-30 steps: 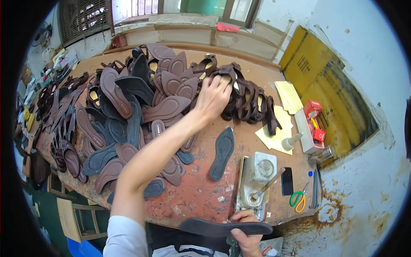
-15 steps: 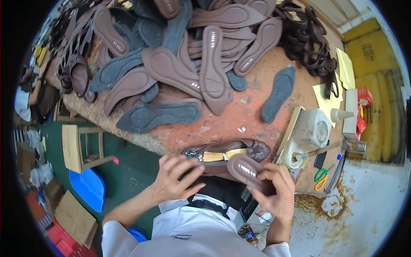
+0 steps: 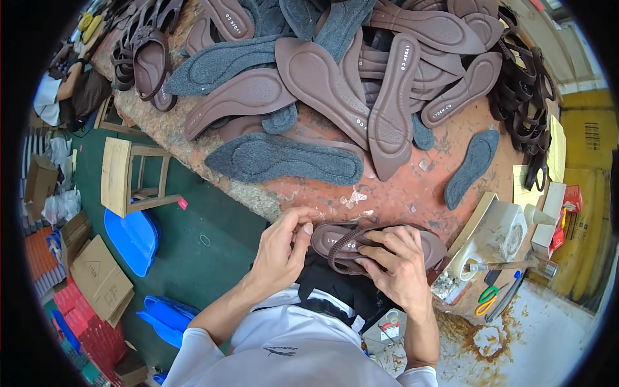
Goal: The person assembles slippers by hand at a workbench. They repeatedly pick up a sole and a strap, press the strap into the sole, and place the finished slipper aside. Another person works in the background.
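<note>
A brown sandal (image 3: 433, 245) lies at the table's near edge, its heel to the left and its toe to the right. Inside it is a brown padded insole (image 3: 327, 240) with pale lettering at the heel; a ribbed strap (image 3: 336, 250) arches over it. My right hand (image 3: 400, 261) is closed on the sandal's middle, fingers reaching over the insole and hiding part of it. At the heel end, my left hand (image 3: 284, 248) has its fingers curled and the thumb close against them; anything between them is too small to make out.
Brown insoles (image 3: 393, 109) and grey felt-backed ones (image 3: 284, 158) pile up across the table (image 3: 412, 184). Finished-looking sandals (image 3: 525, 97) hang over the right side. A white glue container (image 3: 500, 229) with a brush (image 3: 503, 265) and scissors (image 3: 487, 301) lie right. A wooden stool (image 3: 117, 174) stands left.
The insole that my right hand held above the sandal is now inside it, lettering at the heel. My left fingers have curled in by the heel. The view has shifted, moving the table's contents rightward.
</note>
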`<state>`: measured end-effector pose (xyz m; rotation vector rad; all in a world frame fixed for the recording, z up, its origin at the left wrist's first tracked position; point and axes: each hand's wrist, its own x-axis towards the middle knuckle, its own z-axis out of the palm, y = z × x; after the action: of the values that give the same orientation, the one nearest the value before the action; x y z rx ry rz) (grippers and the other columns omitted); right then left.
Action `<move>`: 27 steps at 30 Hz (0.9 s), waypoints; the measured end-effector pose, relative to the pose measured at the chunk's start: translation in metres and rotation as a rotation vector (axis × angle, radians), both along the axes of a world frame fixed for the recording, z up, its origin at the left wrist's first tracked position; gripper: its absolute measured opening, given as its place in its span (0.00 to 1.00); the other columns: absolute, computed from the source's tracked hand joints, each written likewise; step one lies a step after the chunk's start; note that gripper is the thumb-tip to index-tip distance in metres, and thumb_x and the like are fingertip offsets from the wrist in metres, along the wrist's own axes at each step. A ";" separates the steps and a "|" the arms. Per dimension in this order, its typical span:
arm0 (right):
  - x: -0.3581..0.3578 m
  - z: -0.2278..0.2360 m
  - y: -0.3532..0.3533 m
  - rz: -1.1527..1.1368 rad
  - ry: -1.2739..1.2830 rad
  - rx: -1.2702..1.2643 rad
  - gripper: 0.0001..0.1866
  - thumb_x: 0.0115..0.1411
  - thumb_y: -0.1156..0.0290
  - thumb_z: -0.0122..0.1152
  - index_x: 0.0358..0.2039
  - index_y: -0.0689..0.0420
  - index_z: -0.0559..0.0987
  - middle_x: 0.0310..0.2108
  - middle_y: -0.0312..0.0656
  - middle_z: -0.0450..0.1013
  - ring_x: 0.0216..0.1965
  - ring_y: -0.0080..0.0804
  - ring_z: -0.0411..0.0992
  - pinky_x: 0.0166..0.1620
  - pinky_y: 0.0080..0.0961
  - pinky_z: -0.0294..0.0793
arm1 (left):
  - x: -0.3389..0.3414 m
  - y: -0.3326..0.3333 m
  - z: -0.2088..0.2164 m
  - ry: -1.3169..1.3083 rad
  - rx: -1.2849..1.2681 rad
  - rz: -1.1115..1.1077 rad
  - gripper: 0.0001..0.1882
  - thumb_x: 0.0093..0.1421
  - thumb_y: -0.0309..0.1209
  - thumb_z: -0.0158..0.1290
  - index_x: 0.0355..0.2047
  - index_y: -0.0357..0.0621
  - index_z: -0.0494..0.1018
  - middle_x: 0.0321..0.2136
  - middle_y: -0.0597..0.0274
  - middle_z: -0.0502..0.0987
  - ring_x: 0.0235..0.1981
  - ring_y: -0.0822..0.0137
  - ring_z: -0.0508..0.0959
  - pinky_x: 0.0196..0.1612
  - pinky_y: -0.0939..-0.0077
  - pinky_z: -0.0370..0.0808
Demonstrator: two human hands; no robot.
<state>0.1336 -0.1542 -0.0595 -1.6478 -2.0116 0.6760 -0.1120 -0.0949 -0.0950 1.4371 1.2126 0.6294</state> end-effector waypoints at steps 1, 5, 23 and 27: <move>-0.002 -0.002 0.001 0.001 0.004 -0.004 0.15 0.47 0.74 0.82 0.37 0.57 0.91 0.46 0.37 0.84 0.47 0.38 0.78 0.56 0.43 0.71 | 0.000 0.000 0.000 -0.009 -0.003 0.005 0.12 0.75 0.23 0.54 0.56 0.34 0.75 0.40 0.53 0.82 0.36 0.63 0.83 0.39 0.69 0.81; -0.006 -0.005 0.002 -0.002 -0.054 0.005 0.14 0.48 0.73 0.81 0.37 0.57 0.90 0.46 0.37 0.84 0.48 0.38 0.78 0.57 0.42 0.71 | 0.005 0.002 0.000 0.028 0.038 -0.018 0.18 0.68 0.22 0.62 0.57 0.35 0.75 0.36 0.56 0.78 0.32 0.64 0.79 0.35 0.68 0.79; -0.003 -0.001 -0.015 -0.592 -0.546 -0.190 0.36 0.41 0.54 0.90 0.46 0.57 0.79 0.43 0.46 0.71 0.49 0.50 0.69 0.53 0.46 0.66 | 0.021 0.002 -0.004 0.222 0.299 -0.082 0.25 0.56 0.16 0.67 0.55 0.38 0.76 0.32 0.57 0.72 0.28 0.57 0.74 0.32 0.63 0.74; 0.008 0.004 -0.005 -0.492 -0.444 -0.175 0.28 0.50 0.60 0.84 0.45 0.58 0.79 0.41 0.46 0.72 0.46 0.49 0.72 0.50 0.46 0.71 | 0.020 0.009 -0.017 0.156 0.706 -0.341 0.17 0.58 0.25 0.66 0.47 0.40 0.80 0.42 0.56 0.78 0.37 0.53 0.77 0.39 0.59 0.79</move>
<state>0.1413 -0.1595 -0.0559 -2.4547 -1.7265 0.3298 -0.0921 -0.0858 -0.1118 2.2605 0.8513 0.7527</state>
